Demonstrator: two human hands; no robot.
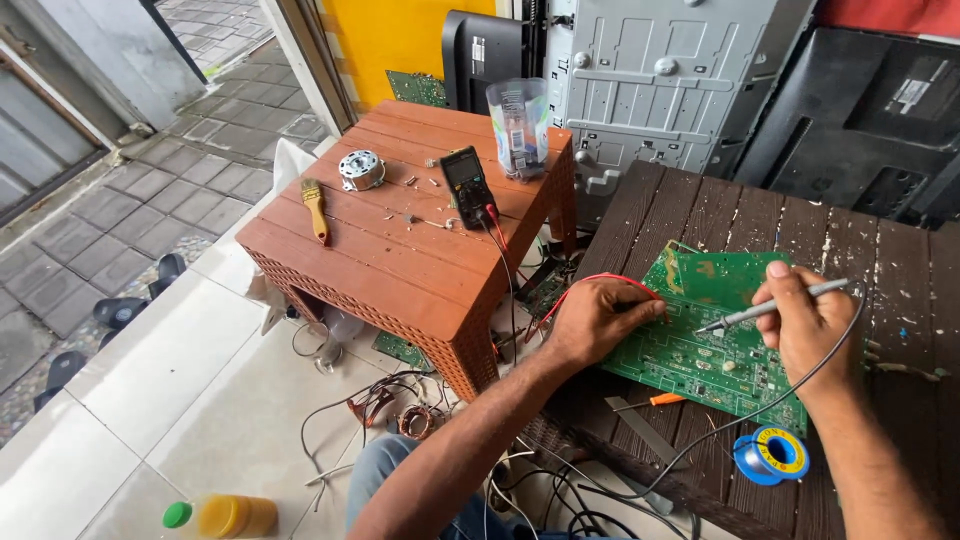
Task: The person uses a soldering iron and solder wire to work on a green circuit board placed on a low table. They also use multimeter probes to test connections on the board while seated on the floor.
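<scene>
While right hand (815,325) grips soldering iron (775,305), tip on green circuit board (715,345) lying on dark bench (690,215), left hand (595,320) fingers press board edge, pinching red wire (600,282). Risks: tip slips, bridges joints; fingers near heat, burn; iron cord snags solder spool (770,455).

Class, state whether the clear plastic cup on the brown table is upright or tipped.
Upright: the clear plastic cup stands on its base, mouth upward, on the brown table.
</scene>
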